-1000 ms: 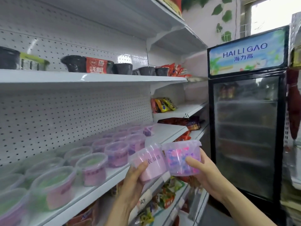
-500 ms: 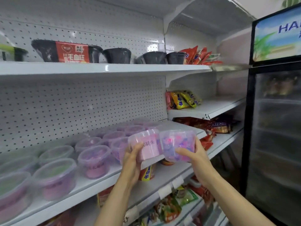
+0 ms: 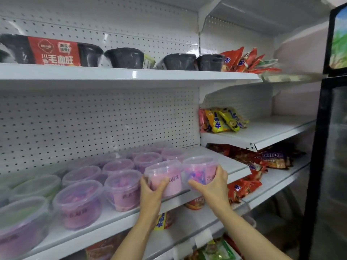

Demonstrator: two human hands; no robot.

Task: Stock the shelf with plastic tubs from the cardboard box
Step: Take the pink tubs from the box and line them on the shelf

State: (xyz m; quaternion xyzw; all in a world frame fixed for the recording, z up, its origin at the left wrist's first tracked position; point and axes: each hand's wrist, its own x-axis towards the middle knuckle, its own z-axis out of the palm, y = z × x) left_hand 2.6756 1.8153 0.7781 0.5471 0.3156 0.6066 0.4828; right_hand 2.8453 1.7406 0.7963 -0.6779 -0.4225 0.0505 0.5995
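I hold two clear plastic tubs side by side, touching, at the front edge of the white shelf (image 3: 221,160). The pink tub (image 3: 166,178) is in my left hand (image 3: 152,192): the thumb lies across its front wall and the fingers curl round its left side, so that grip is wrapped on it. Its base looks level with the shelf's front lip, though I cannot tell whether it rests there. The speckled tub (image 3: 197,170), with pink and blue bits inside, sits just to the right of the pink tub, and my right hand (image 3: 214,186) clasps it, thumb across the front and fingers round the right side.

Left of the pink tub, the same shelf carries rows of purple tubs (image 3: 122,190), the nearest one just beside my left hand. Further left of them stand green tubs (image 3: 35,186), blurred at the picture's edge.

On the shelf above the pink tub stand black bowls (image 3: 124,58), one with a red sleeve (image 3: 54,51), and red snack packets (image 3: 242,60) lie to their right. Right of the pink tub, on a neighbouring shelf, lie yellow snack bags (image 3: 221,120), with darker packets (image 3: 270,158) below them. Far to the right stands a glass-door fridge (image 3: 334,166).
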